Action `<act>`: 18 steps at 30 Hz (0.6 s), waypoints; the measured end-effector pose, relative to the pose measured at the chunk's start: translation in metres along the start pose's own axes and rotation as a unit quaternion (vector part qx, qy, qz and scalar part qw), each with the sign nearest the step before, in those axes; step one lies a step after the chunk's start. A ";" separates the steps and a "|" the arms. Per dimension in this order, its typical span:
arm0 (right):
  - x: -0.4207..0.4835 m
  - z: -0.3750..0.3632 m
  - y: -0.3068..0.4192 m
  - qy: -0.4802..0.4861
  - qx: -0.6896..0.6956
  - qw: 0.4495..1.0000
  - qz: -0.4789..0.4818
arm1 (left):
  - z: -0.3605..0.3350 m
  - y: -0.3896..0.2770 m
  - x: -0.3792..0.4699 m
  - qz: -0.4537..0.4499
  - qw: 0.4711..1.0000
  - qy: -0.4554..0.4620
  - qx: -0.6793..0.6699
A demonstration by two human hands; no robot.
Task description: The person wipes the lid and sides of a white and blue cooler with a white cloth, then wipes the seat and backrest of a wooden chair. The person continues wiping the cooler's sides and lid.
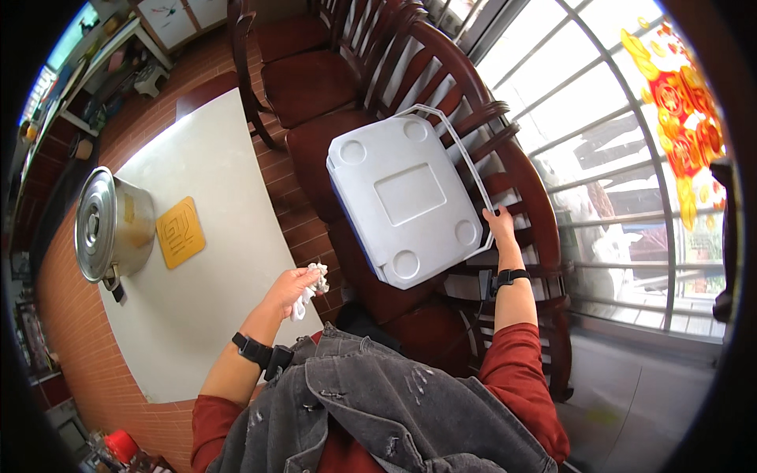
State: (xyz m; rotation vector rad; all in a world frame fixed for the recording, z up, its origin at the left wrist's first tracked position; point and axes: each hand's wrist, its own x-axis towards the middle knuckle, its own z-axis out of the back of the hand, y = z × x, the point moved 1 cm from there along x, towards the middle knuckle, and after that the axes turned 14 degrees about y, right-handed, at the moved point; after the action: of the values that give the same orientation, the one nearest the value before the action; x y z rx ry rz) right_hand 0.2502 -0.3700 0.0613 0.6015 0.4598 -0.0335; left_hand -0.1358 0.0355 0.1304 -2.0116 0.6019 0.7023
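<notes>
My left hand (pixel 293 291) is closed around a crumpled white cloth (pixel 316 284), above the near right edge of a pale tabletop (pixel 219 307). My right hand (pixel 500 223) grips the light-grey carrying handle (pixel 464 152) of a cooler box near the handle's lower end. The box has a closed light-grey lid (pixel 408 195) with round recesses at its corners and a blue side below. It rests on dark wooden chair seats. On the tabletop stand a lidded metal stockpot (pixel 133 222) and, touching or close beside it, a yellow square mat (pixel 181 232).
A row of dark red wooden chairs (pixel 310 80) lines the right side of the table, under a barred window (pixel 591 148). Brown tiles (pixel 301 233) cover the floor. A white stool (pixel 151 80) stands at the upper left, and a red object (pixel 121 444) lies at the lower left.
</notes>
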 end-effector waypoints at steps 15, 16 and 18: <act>-0.083 -0.008 0.182 0.473 0.345 0.806 0.079 | 0.005 -0.020 0.122 0.016 0.996 -0.026 -0.083; -0.088 -0.019 0.191 0.444 0.281 0.849 0.063 | 0.007 -0.017 0.124 0.017 0.996 -0.037 -0.081; -0.099 -0.034 0.204 0.376 0.228 0.895 0.068 | 0.012 -0.011 0.125 0.011 0.995 -0.052 -0.085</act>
State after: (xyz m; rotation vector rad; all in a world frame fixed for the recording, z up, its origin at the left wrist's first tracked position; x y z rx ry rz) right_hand 0.1807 -0.1929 0.1883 1.1140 1.1822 0.2423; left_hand -0.0418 0.0337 0.0465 -2.1121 0.5180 0.8911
